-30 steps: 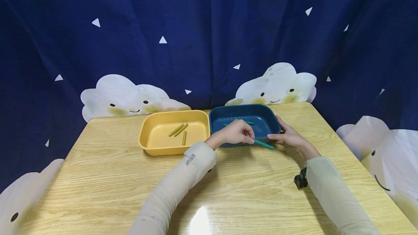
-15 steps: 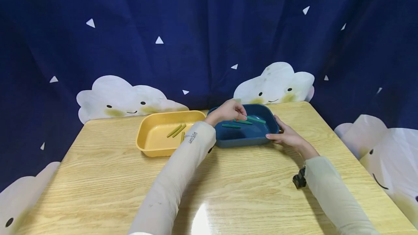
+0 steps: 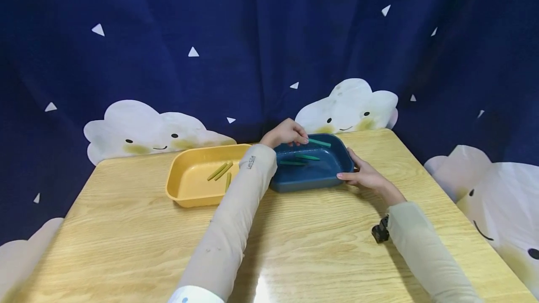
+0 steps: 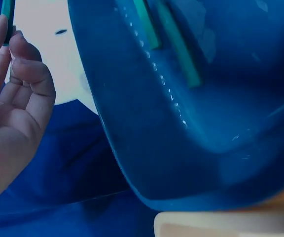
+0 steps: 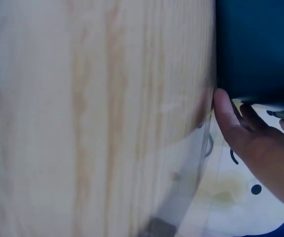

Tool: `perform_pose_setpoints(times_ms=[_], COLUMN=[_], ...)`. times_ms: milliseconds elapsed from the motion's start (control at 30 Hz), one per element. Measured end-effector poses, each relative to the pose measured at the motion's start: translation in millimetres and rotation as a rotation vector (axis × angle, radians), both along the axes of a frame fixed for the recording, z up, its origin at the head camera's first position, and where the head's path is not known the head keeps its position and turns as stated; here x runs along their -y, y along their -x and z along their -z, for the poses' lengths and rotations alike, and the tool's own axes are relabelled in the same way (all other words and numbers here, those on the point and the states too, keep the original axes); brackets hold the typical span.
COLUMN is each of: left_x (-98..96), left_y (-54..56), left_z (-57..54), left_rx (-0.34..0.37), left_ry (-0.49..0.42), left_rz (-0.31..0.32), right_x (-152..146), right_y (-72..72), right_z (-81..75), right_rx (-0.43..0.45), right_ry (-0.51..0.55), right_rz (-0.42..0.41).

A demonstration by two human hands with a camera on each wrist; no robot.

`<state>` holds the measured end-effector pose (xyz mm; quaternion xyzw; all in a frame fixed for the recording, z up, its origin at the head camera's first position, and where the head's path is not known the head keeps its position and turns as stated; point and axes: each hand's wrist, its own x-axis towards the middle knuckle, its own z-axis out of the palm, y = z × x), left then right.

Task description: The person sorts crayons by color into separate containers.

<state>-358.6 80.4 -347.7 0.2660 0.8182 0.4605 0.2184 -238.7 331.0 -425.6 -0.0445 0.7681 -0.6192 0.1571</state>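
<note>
My left hand (image 3: 288, 132) pinches one end of a thin green stick (image 3: 320, 142) between thumb and fingertips, over the far side of a dark blue plastic tub (image 3: 311, 184). In the left wrist view the held stick (image 4: 7, 22) is cut off by the top edge. Two more green sticks (image 4: 180, 47) lie on the tub floor. At the tub's near right corner my right hand (image 3: 370, 176) grips the wall, thumb (image 5: 226, 111) on the front side and fingers round the right side; some fingers are hidden behind the tub.
Left of the blue tub stands a yellow tub (image 3: 195, 201) holding a few olive-yellow sticks (image 3: 217, 171), partly covered by my left sleeve (image 3: 236, 219). Both stand on a wooden table (image 3: 126, 228), near its far edge. A dark blue curtain (image 3: 227, 36) with clouds hangs behind.
My left hand has carried the green stick from the blue tub's front edge to its far side. My right hand stays on the corner. The head view has turned slightly right.
</note>
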Motion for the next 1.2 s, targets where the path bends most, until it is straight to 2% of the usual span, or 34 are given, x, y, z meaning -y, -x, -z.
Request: perform_pose_setpoints(times_ms=[267, 433, 600, 667, 800, 900, 1033, 1200], left_x=[10.0, 9.9, 9.1, 10.5, 15.9, 20.6, 25.5, 30.4], left_y=[4.4, 1.9, -1.6, -3.3, -6.1, -7.5, -12.0, -28.1], left_z=[9.6, 15.4, 13.8, 10.7, 4.1, -0.1, -5.0, -8.2], left_rx=[0.067, 0.061, 0.078, 0.085, 0.047, -0.001, -0.050, -0.102], left_ry=[0.025, 0.064, 0.153, 0.158, 0.118, 0.055, -0.048, -0.144], left_rz=[-0.078, -0.077, -0.083, -0.102, -0.146, -0.164, -0.153, -0.124], right_x=[7, 8, 9, 9, 10, 10, 8, 3], right_y=[-6.7, -9.2, -9.3, -8.3, -6.8, -6.3, -5.3, -1.4], right_z=[3.0, 2.8, 1.7, 1.3, -0.8, -2.4, -3.9, -4.3], right_rx=[0.002, -0.015, -0.039, -0.041, -0.031, -0.019, -0.019, -0.035], right_ry=[0.012, -0.017, -0.101, -0.112, -0.085, -0.066, -0.074, -0.124], right_rz=[-0.012, -0.012, -0.007, -0.008, -0.020, -0.030, -0.034, -0.033])
